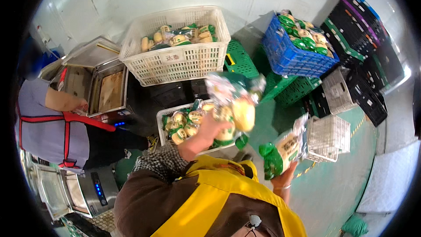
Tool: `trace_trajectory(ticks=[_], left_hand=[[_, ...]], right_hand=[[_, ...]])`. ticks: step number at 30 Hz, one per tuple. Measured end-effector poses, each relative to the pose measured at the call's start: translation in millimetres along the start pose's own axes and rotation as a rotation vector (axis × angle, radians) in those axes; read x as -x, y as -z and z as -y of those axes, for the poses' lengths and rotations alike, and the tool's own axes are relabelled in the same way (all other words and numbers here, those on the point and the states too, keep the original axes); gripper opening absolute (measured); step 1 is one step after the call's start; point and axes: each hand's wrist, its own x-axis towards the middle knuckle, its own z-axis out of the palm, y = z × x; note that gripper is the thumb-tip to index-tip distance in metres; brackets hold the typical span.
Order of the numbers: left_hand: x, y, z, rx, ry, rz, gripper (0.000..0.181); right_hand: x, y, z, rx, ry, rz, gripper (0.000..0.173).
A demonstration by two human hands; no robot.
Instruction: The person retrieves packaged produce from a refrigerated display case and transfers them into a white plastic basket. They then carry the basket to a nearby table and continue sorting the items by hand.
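My left hand is over a low white plastic crate, gripping a blurred clear plastic package of pale yellow food with green ends. Whether it holds one or two packages, I cannot tell. Several similar packages lie in that crate. Off to the right, my right hand holds another package from below. Its green end points left and its clear end sticks up and to the right.
A large white crate and a blue crate hold more packages. Green crates stand between them. Dark crates are stacked at right, near small white baskets. A co-worker stands left beside an open metal machine.
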Motion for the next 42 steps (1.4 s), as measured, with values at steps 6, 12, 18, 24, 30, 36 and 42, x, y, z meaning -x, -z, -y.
trace_trajectory(ticks=[6, 12, 18, 24, 30, 36, 42], left_hand=[[-32, 104, -76, 0.238, -0.424, -0.441, 0.038], [-36, 138, -102, 0.408, -0.781, -0.775, 0.040], [-90, 109, -136, 0.441, -0.794, -1.079, 0.040], [-163, 122, -205, 0.145, -0.649, -1.322, 0.034], [-277, 208, -259, -0.275, -0.329, -1.428, 0.034], [-312, 291, -264, -0.872, 0.120, -1.500, 0.045], [-340, 351, -230, -0.884, 0.545, -1.116, 0.052]], right_hand=[[-210, -66, 49, 0.362, -0.093, 0.156, 0.049], [-449, -251, 44, 0.803, 0.000, 0.552, 0.061], [-657, -334, -7, 0.968, -0.351, 0.732, 0.043], [-728, -340, -60, 0.940, -0.488, 0.851, 0.044], [-764, -319, -63, 0.777, -0.493, 0.767, 0.046], [-778, -313, -69, 0.722, -0.678, 0.775, 0.044], [-776, -312, -68, 0.738, -0.666, 0.774, 0.059]])
